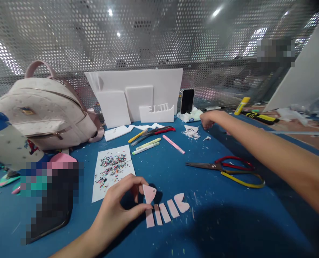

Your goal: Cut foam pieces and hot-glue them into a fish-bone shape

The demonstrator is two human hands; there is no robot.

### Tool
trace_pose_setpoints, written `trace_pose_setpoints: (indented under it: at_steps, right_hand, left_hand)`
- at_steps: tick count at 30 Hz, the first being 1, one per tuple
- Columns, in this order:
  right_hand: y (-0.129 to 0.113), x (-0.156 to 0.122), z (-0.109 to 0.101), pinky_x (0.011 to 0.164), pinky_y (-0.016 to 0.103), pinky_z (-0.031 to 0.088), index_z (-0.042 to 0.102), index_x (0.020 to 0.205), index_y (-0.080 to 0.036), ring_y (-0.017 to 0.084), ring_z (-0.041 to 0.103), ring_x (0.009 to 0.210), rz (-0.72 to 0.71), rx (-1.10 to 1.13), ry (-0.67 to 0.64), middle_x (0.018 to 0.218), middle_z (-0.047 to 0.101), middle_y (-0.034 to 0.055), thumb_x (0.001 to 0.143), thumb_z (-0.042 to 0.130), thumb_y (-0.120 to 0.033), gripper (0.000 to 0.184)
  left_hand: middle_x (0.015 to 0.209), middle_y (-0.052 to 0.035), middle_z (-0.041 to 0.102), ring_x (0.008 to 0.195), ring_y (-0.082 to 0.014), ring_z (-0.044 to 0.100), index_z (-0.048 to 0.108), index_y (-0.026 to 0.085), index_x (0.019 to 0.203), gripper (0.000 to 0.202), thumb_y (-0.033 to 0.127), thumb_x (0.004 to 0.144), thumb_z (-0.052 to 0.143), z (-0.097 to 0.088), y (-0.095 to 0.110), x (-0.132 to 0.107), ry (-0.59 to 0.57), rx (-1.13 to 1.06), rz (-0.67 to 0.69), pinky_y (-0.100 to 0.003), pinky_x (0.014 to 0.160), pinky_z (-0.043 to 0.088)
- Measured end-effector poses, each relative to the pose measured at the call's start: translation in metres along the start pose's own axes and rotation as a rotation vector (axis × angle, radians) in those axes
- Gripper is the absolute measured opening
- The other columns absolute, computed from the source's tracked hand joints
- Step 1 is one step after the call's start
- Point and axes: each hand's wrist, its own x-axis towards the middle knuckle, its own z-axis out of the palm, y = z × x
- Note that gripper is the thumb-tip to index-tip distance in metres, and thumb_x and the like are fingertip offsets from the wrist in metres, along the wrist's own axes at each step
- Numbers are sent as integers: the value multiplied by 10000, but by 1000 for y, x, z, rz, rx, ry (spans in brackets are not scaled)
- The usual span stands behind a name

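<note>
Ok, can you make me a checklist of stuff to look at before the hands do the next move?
1. Pink triangle pinched in the left hand: ok.
2. Four pink strips laid side by side: ok.
3. Notched pink piece at the right end of the row: ok.
4. Scissors out of both hands: ok, they lie on the blue table.
5. Right hand free: cannot tell, its fingertips are hidden.
6. Pale crumbs tidied up: not ok, they lie scattered.

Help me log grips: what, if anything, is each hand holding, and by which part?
Left hand: the pink triangle, pinched at its left edge between thumb and finger. Right hand: fingertips hidden, so I can't tell.
</note>
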Motion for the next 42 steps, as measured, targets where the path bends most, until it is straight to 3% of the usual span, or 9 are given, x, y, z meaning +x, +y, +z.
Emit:
trace_pose_setpoints:
  at_steps: [5, 10, 15, 22, 32, 38, 42]
  right_hand:
    - [10, 4, 2, 901, 457, 560, 595, 1289, -153, 244, 648, 1088, 112, -96, -251, 1280, 617, 103, 1029, 559, -349, 328]
    - [18, 11, 0, 897, 457, 568, 597, 1286, -166, 246, 650, 1080, 240, -216, -419, 1282, 621, 105, 995, 616, -351, 346]
    - [27, 13, 2, 894, 458, 569, 596, 1287, -164, 249, 650, 1078, 259, -267, -514, 1286, 620, 106, 989, 626, -351, 354]
    - [27, 13, 4, 891, 457, 571, 598, 1285, -165, 251, 650, 1076, 236, -292, -549, 1286, 620, 103, 982, 636, -353, 359]
    - [21, 3, 3, 897, 454, 568, 599, 1283, -168, 247, 649, 1079, 221, -240, -353, 1286, 620, 107, 985, 633, -350, 351]
    - [14, -8, -33, 900, 452, 568, 605, 1276, -187, 244, 648, 1083, 176, -20, -51, 1292, 620, 98, 989, 626, -351, 331]
    - [-8, -31, -58, 917, 445, 558, 605, 1269, -120, 251, 647, 1076, 76, 271, 191, 1282, 619, 148, 972, 653, -346, 376]
  left_hand:
    - [831, 39, 643, 694, -112, 616, 632, 285, 1077, 313, 503, 878, 736, 1, -1, 1, -1, -6, 0, -241, 674, 465]
    - [823, 38, 642, 699, -116, 609, 634, 286, 1070, 311, 503, 874, 740, 0, 0, 1, 0, -10, 0, -240, 673, 463]
    - [835, 36, 642, 705, -119, 609, 631, 287, 1090, 319, 489, 872, 748, 0, 0, 1, 4, -13, 0, -244, 683, 466]
    - [855, 23, 658, 692, -119, 604, 637, 279, 1075, 314, 491, 871, 747, 1, -1, 0, 2, -23, 6, -244, 674, 469]
    - [803, 22, 625, 692, -135, 600, 638, 244, 1064, 285, 445, 889, 739, 0, 2, 0, -8, -24, -13, -268, 682, 455]
    - [835, 19, 633, 723, -141, 608, 628, 248, 1093, 298, 443, 893, 733, 0, 1, 0, -16, -7, -22, -276, 712, 460]
    - [871, 17, 640, 785, -152, 608, 629, 253, 1087, 253, 368, 893, 743, -3, 0, 0, -32, 41, -57, -278, 745, 465]
